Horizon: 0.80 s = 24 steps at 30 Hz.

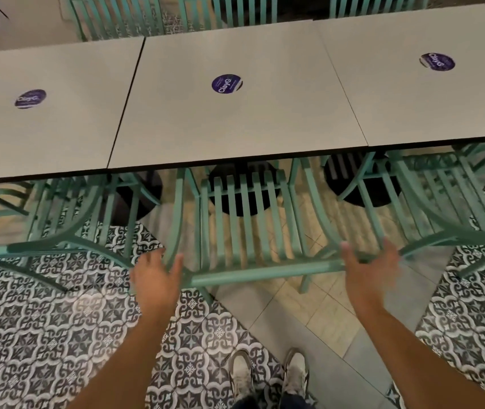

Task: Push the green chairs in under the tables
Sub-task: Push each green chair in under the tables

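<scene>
A green slatted chair stands in front of me with its seat under the middle grey table. My left hand is at the left end of the chair's top rail and my right hand at the right end. Both hands have their fingers spread and nearly straight, at or just off the rail. Another green chair stands to the left under the left table, and a third to the right under the right table.
Three grey tables stand side by side, each with a round purple sticker. More green chairs line the far side. Black round table bases sit beneath. The floor is patterned tile; my shoes are below.
</scene>
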### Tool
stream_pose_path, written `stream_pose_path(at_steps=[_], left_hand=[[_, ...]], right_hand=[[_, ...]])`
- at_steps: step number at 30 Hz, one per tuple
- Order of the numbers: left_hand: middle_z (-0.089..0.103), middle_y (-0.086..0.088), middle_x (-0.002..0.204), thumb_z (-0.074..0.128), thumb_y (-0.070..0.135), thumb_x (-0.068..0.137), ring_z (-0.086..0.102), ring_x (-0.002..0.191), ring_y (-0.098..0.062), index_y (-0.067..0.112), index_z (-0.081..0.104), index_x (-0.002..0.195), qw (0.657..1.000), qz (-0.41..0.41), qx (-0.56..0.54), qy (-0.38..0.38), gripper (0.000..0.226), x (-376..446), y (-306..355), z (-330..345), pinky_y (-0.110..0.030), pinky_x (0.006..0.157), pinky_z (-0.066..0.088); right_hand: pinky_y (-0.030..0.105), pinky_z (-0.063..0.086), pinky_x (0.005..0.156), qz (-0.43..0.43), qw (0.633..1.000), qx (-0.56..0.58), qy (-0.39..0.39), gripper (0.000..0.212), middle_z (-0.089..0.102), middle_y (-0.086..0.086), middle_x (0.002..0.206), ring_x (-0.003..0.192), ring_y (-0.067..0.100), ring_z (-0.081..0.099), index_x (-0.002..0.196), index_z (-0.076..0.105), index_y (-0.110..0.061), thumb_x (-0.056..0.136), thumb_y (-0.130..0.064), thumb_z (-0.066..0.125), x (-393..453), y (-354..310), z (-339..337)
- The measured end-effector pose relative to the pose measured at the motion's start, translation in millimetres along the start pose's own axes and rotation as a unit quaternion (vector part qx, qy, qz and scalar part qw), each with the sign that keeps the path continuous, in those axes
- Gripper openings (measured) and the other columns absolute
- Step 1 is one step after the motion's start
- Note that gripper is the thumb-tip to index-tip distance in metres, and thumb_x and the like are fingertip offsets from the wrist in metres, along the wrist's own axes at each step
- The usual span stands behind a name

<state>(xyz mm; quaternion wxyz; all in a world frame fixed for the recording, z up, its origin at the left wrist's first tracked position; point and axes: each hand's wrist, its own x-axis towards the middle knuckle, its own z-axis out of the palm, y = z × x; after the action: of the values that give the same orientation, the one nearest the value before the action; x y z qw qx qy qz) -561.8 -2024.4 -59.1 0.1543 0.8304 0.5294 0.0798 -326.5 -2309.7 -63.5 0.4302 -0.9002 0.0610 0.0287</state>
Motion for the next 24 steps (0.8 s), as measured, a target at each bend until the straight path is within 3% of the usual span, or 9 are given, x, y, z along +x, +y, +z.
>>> stream_pose_path(at_steps=[2,4,6,7,9,12,14,19,24], left_hand=[[0.051,-0.016,0.128,0.055,0.058,0.086,0.055,0.114,-0.036,0.010,0.044,0.136,0.973,-0.183,-0.138,0.019,0.070,-2,-16,-4,-0.056,0.093,0.050],[0.052,-0.015,0.128,0.068,0.049,0.082,0.056,0.115,-0.038,0.012,0.043,0.137,0.847,-0.368,-0.381,-0.045,0.071,-8,-19,-4,-0.052,0.086,0.055],[0.055,-0.017,0.122,0.069,0.044,0.083,0.056,0.112,-0.038,0.013,0.053,0.123,0.681,-0.459,-0.561,-0.106,0.053,-12,-14,-5,-0.051,0.080,0.057],[0.055,-0.018,0.120,0.067,0.040,0.087,0.056,0.110,-0.038,0.013,0.055,0.117,0.628,-0.471,-0.606,-0.127,0.042,-12,-9,-7,-0.050,0.081,0.057],[0.054,-0.019,0.118,0.063,0.027,0.092,0.057,0.107,-0.037,0.011,0.054,0.121,0.571,-0.489,-0.647,-0.124,0.035,-7,1,-6,-0.048,0.087,0.055],[0.053,-0.020,0.120,0.059,0.015,0.093,0.058,0.106,-0.036,0.009,0.046,0.130,0.540,-0.520,-0.653,-0.110,0.040,-1,10,-8,-0.047,0.092,0.053],[0.051,-0.019,0.124,0.057,0.013,0.094,0.057,0.109,-0.035,0.008,0.045,0.130,0.540,-0.530,-0.644,-0.118,0.039,5,11,-9,-0.046,0.093,0.052],[0.050,-0.018,0.119,0.055,0.013,0.094,0.057,0.102,-0.034,0.008,0.045,0.117,0.542,-0.541,-0.632,-0.121,0.026,24,18,-11,-0.043,0.087,0.054],[0.052,-0.018,0.115,0.057,0.012,0.094,0.058,0.100,-0.034,0.010,0.048,0.117,0.549,-0.533,-0.633,-0.120,0.025,54,18,-10,-0.044,0.084,0.056]], right_hand=[[0.047,0.040,0.107,0.220,0.954,0.205,0.021,0.107,0.042,0.003,0.143,0.128,0.023,0.044,0.146,0.029,-0.021,0.061,-0.068,0.075,11,12,-2],[0.047,0.041,0.103,0.368,0.867,0.333,-0.046,0.088,0.047,0.000,0.134,0.117,0.020,0.048,0.142,0.038,-0.022,0.070,-0.058,0.075,15,15,3],[0.048,0.043,0.100,0.408,0.816,0.394,-0.115,0.061,0.050,0.005,0.134,0.118,0.023,0.050,0.135,0.048,-0.019,0.084,-0.045,0.067,18,7,11],[0.048,0.045,0.097,0.412,0.806,0.407,-0.123,0.052,0.052,0.008,0.133,0.118,0.025,0.052,0.132,0.050,-0.016,0.087,-0.037,0.065,20,1,15],[0.046,0.053,0.083,0.423,0.791,0.428,-0.110,0.040,0.057,0.012,0.128,0.110,0.027,0.058,0.126,0.053,-0.011,0.089,-0.022,0.062,25,-9,20],[0.045,0.053,0.073,0.449,0.769,0.448,-0.081,0.028,0.059,0.012,0.123,0.106,0.029,0.059,0.115,0.052,-0.010,0.088,-0.010,0.060,28,-14,23],[0.048,0.053,0.080,0.456,0.768,0.443,-0.076,0.032,0.057,0.013,0.126,0.110,0.030,0.058,0.118,0.049,-0.010,0.087,-0.006,0.058,30,-15,27],[0.043,0.054,0.072,0.453,0.774,0.437,-0.061,0.046,0.057,0.012,0.125,0.108,0.029,0.059,0.130,0.046,-0.010,0.086,-0.004,0.057,37,-25,40],[0.042,0.054,0.076,0.445,0.785,0.421,-0.090,0.034,0.057,0.014,0.125,0.108,0.029,0.058,0.118,0.052,-0.006,0.086,-0.007,0.058,48,-38,58]])
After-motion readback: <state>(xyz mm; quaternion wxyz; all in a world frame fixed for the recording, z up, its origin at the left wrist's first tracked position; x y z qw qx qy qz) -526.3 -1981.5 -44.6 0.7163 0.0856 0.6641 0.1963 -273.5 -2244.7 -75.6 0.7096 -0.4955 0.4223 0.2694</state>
